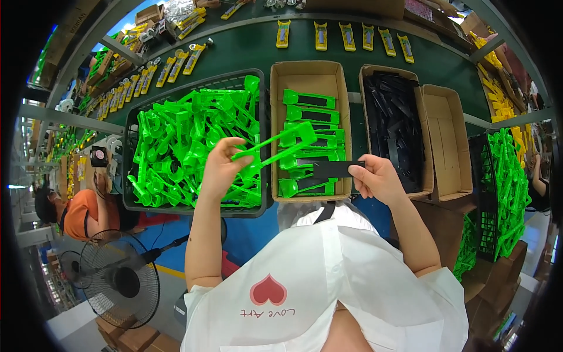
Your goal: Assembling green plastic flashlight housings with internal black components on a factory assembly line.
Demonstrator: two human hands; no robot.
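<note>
My left hand [227,164] pinches a bright green plastic frame [302,135] by one end, tilted up over a cardboard box [305,73]. In my right hand [378,180] is a flat black strip [330,169], gripped at its right end between thumb and fingers. The strip lies level, just below and to the right of the green frame, and the two look apart. Inside the box beneath are several green frames [311,100] with black strips set in them. Left of it, loose green parts [176,135] fill a black plastic crate [265,176].
Right of the middle box stand a carton of black strips [392,117] and another cardboard box [448,135]. Yellow packaged items [321,36] line the green belt behind. A black crate of green parts [505,188] is far right. At left are a fan [126,281] and a person in orange [82,214].
</note>
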